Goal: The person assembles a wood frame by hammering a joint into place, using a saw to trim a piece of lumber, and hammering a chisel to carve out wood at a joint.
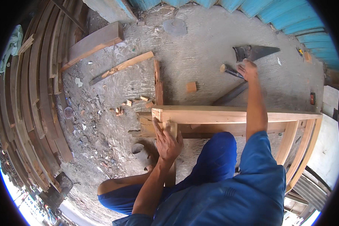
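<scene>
My left hand (168,143) lies with its fingers stretched out over the left end of a pale wooden frame (214,114). Under its fingers is a joint where a short upright piece meets the long beam. Beyond the beam, my right hand (248,71) reaches out low to the floor, fingers apart. Just beside its fingertips is a short dark tool (232,71) with a round pale end; whether they touch it is unclear. A handsaw (258,52) lies flat just past that hand, its blade pointing right.
Stacked planks (37,94) fill the left side. A thick board (96,43), a narrow strip (122,67), a small wooden block (191,87) and offcuts lie on the rough floor. A dark bar (231,93) sits behind the beam. Blue corrugated sheeting (286,17) borders the back right.
</scene>
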{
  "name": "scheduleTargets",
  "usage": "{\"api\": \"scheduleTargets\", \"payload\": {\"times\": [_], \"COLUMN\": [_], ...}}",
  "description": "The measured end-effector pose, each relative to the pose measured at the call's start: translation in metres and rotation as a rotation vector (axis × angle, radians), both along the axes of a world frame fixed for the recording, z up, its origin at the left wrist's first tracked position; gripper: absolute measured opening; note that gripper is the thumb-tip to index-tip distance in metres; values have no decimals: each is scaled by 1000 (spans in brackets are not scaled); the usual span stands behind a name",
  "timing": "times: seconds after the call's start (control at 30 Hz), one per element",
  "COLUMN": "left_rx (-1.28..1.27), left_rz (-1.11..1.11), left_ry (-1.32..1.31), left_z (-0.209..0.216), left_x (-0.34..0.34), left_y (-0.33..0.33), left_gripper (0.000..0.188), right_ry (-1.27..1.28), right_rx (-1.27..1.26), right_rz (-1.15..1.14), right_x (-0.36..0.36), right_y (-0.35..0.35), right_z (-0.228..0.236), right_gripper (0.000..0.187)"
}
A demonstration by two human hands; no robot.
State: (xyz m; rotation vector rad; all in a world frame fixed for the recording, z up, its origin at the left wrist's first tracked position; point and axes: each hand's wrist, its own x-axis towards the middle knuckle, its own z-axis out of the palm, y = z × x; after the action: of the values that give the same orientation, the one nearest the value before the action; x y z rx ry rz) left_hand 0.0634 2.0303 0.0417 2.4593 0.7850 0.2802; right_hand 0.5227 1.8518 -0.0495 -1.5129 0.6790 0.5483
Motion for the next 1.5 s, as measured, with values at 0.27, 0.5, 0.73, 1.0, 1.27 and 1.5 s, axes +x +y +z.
{"api": "scheduleTargets", "payload": {"times": [0.27, 0.5, 0.73, 1.0, 1.27, 1.5], "left_rx": [22, 77, 98, 147, 38, -360], "left_rz": [-95, -112, -109, -91, -8, 238], "left_ry": [33, 18, -13, -10, 24, -159], "left_z": [2, 5, 3, 3, 7, -10], "left_x": [4, 11, 9, -5, -4, -52], "left_y": [6, 11, 10, -2, -12, -5], "left_gripper": [72, 76, 75, 67, 74, 76], "right_ry": [-790, -842, -799, -896, -847, -805], "right_rx": [-861, -864, -918, -1016, -1055, -1044], "right_rz": [777, 611, 756, 730, 659, 658], "right_x": [-195, -208, -206, -204, -203, -201], "right_y": [-46, -44, -47, -51, -56, -57], "right_z": [103, 83, 91, 79, 80, 87], "right_gripper": [36, 34, 31, 27, 31, 37]}}
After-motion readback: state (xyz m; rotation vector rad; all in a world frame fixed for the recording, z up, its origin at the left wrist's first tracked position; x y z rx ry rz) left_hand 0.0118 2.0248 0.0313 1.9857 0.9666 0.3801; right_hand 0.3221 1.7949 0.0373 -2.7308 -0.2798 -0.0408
